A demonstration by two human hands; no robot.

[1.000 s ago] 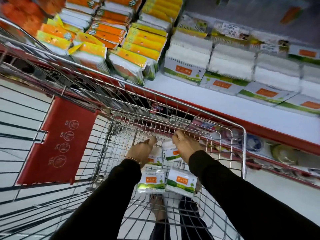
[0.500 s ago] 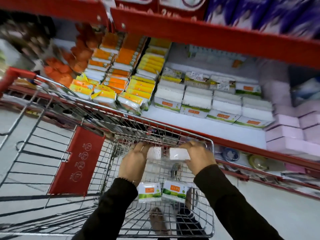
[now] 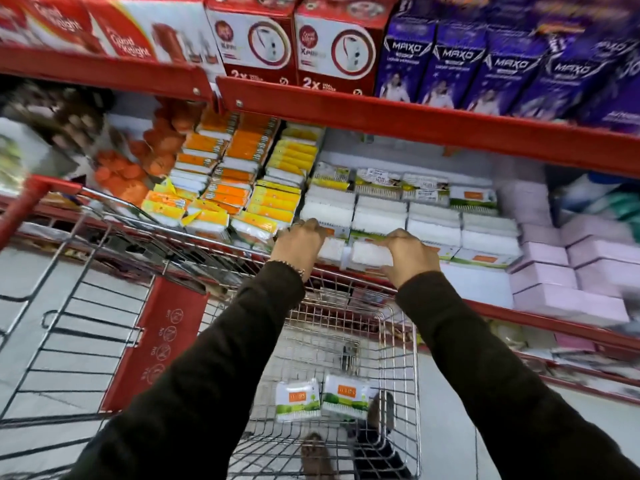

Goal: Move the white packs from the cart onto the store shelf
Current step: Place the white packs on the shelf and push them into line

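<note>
My left grip [image 3: 299,242] and right grip [image 3: 410,254] each clamp a white pack [image 3: 370,254] before the shelf's [image 3: 478,285] stacked rows [image 3: 408,216], orange packs [image 3: 225,188] leftward, cart [image 3: 401,341] below.

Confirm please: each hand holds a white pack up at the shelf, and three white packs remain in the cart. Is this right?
Not quite. The head view shows two white packs in the cart, not three. The rest holds: the left hand and right hand each hold a pack at the shelf.

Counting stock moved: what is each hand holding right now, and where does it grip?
Left hand and right hand each clasp a white pack, left pack and right pack, by its outer end, over the cart.
</note>
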